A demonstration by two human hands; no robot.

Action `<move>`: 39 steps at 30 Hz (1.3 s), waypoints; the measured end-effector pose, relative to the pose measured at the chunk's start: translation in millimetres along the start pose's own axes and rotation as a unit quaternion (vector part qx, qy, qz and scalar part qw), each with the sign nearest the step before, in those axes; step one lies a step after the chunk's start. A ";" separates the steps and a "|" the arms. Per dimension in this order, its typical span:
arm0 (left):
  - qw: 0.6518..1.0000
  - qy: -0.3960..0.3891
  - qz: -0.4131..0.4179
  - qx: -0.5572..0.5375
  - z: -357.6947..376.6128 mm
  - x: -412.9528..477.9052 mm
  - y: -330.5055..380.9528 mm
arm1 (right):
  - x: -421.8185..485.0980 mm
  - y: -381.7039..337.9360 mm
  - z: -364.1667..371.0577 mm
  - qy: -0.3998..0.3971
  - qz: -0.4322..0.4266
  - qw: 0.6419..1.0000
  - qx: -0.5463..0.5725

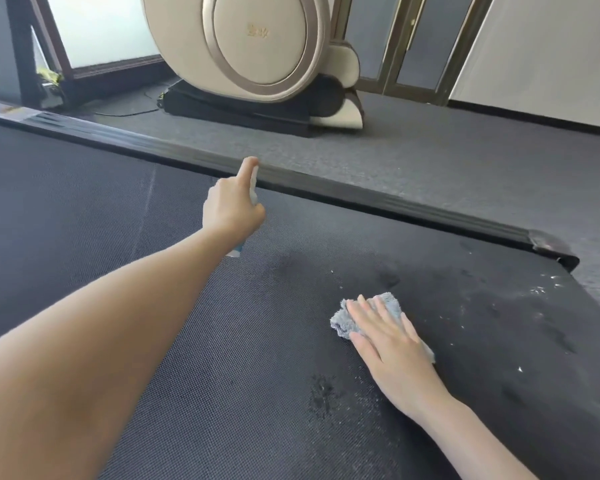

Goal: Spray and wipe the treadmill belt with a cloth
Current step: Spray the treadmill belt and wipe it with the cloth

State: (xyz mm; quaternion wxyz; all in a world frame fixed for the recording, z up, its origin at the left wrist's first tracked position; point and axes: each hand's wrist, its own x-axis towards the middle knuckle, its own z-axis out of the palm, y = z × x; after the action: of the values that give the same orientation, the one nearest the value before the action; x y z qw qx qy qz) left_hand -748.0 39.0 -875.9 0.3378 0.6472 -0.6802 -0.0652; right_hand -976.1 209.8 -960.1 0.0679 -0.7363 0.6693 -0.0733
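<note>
Damp-spotted treadmill belt (84, 220), grey carpet (430, 157) beyond

Left hand (231, 211) around spray bottle (253, 188), right hand (392, 341) flat on grey cloth (342, 323) atop treadmill belt (257, 358).

Matt, woven-textured treadmill belt (222, 341), fluffy grey cloth (388, 303), glossy dark side rail (361, 199).

Two hands (231, 207) (390, 344), one cloth (392, 304), one spray bottle (253, 190)
</note>
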 end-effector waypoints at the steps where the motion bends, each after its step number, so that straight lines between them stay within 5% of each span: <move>1: 1.000 -0.009 0.001 0.000 1.2 1.9 1.4 | -0.4 -0.4 -1.2 -0.003 0.001 1.000 0.003; 8: 0.993 -0.066 0.078 -0.059 -16.8 -20.1 4.5 | -3.7 -3.0 -9.6 -0.026 -0.030 0.999 0.012; 16: 0.990 -0.066 0.110 -0.055 -54.9 -66.7 -23.6 | 51.3 -63.9 -2.9 -0.077 -0.241 0.964 0.080; 29: 0.992 -0.075 0.091 -0.055 -40.4 -57.2 -36.6 | 257.5 12.5 -4.1 -0.043 -0.031 0.999 0.012; 39: 0.993 -0.068 0.076 -0.057 -61.6 -67.0 -45.3 | 267.9 23.1 -10.2 -0.040 -0.024 0.998 0.032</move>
State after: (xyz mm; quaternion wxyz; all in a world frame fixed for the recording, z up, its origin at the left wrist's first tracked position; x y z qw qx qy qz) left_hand -681.0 115.5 -877.8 0.3316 0.5676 -0.7436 -0.1222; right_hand -975.6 -59.1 -950.1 0.1162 -0.7522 0.6452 -0.0666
